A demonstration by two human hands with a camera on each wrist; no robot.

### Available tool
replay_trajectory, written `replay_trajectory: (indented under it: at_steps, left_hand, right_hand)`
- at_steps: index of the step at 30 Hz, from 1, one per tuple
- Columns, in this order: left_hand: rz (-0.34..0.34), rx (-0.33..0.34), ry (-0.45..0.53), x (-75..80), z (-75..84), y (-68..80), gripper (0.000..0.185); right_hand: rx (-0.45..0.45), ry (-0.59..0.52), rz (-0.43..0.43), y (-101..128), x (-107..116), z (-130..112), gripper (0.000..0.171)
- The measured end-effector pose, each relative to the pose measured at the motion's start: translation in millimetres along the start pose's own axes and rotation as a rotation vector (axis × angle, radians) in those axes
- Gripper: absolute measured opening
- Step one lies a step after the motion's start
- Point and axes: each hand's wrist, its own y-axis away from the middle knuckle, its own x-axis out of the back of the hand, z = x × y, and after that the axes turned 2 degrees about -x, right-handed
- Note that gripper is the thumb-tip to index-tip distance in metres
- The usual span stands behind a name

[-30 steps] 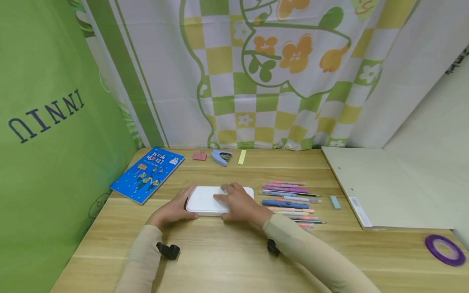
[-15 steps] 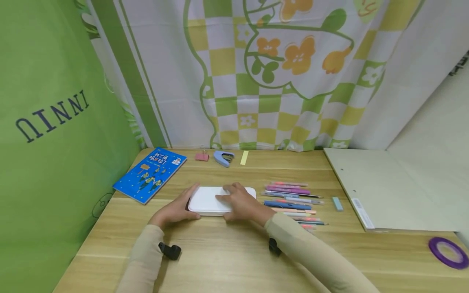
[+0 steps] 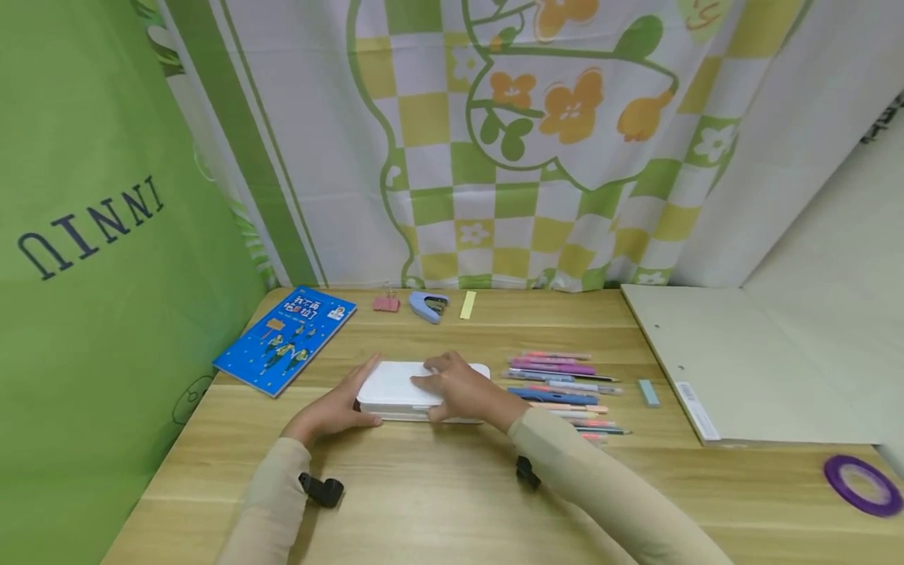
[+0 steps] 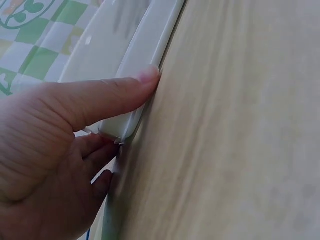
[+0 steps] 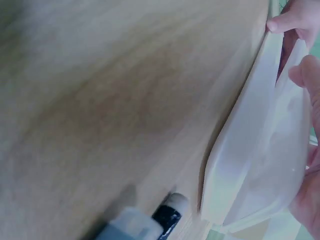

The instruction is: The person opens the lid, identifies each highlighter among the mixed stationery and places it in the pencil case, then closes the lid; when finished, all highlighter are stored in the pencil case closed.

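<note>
A white pencil case (image 3: 391,383) lies on the table between the hands. My left hand (image 3: 330,410) holds its left end, with the thumb pressed on the front side of the base (image 4: 149,40) in the left wrist view. My right hand (image 3: 462,390) grips the lid (image 5: 280,165) towards the right end, fingers over the top and thumb at the front edge. A gap shows between lid and base at the left end in the right wrist view. What is inside the case is hidden.
Several pens and markers (image 3: 554,398) lie right of the case, with a blue eraser (image 3: 648,393) beyond. A blue book (image 3: 286,340), pink binder clip (image 3: 386,302), blue stapler (image 3: 428,306) and yellow strip (image 3: 468,304) lie behind. Farther right are a large board (image 3: 749,369) and purple tape roll (image 3: 836,480).
The lid's front edge has risen slightly off the base, and the front side of the case now looks taller. Both hands keep nearly the same places.
</note>
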Motion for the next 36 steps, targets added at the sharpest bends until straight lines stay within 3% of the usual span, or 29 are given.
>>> replay_trajectory:
  at_steps: [4,9,12,16,22,27,31,36]
  left_hand:
    - [0.013,0.018,0.029,0.8,0.0,0.0,0.108]
    - [0.016,0.014,0.081,-1.7,-2.1,-3.8,0.116]
    - [0.030,-0.013,0.082,-1.9,-2.7,-4.6,0.120]
    - [0.045,-0.041,0.077,-1.0,-1.7,-3.7,0.125]
    - [0.047,-0.091,0.071,-1.2,-2.8,-3.7,0.128]
    - [0.019,-0.050,-0.005,-0.6,-1.1,-5.0,0.123]
    - [0.002,-0.014,-0.030,1.0,1.2,-4.5,0.121]
    - [-0.006,0.010,-0.035,2.0,1.8,-3.7,0.120]
  right_hand:
    - [0.007,-0.047,-0.083,-4.1,8.1,3.3,0.055]
    - [-0.004,-0.211,-0.153,-2.4,19.8,18.0,0.053]
    - [-0.060,-0.332,-0.147,2.5,29.4,30.0,0.046]
    - [-0.233,-0.529,-0.063,7.4,42.7,46.3,0.035]
    - [-0.553,-0.804,0.191,8.0,41.9,68.7,0.030]
    - [-0.781,-1.081,0.361,7.8,30.3,82.3,0.033]
    - [-0.894,-1.140,0.403,7.1,23.1,88.7,0.034]
    - [-0.927,-1.131,0.400,6.1,20.0,90.4,0.035]
